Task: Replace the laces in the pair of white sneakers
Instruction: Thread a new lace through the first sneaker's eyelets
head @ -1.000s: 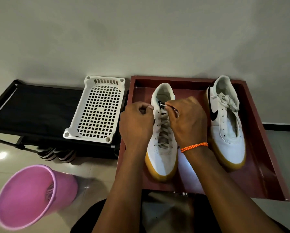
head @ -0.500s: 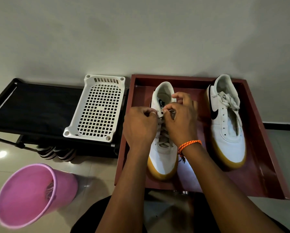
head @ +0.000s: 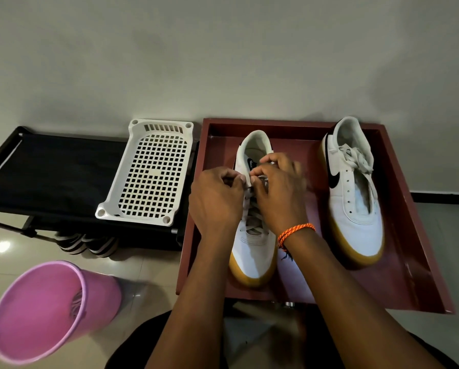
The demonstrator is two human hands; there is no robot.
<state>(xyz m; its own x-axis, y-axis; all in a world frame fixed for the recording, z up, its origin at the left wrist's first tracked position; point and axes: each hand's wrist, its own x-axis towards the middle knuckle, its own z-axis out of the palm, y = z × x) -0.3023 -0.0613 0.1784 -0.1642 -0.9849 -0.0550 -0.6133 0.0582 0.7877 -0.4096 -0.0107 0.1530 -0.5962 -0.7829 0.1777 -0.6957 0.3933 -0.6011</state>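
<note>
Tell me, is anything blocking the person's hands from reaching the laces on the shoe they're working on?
Nothing visible does. The left hand and right hand are already at the top of the left sneaker, each pinching its lace near the upper eyelets. The other sneaker sits apart, to the right in the same red tray.

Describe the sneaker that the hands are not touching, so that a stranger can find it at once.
Find the dark red tray against the wall. Two white sneakers stand in it; take the right sneaker, near the tray's right wall. Unlike its neighbour, its eyelets are empty and its lace lies bunched at the top.
</note>
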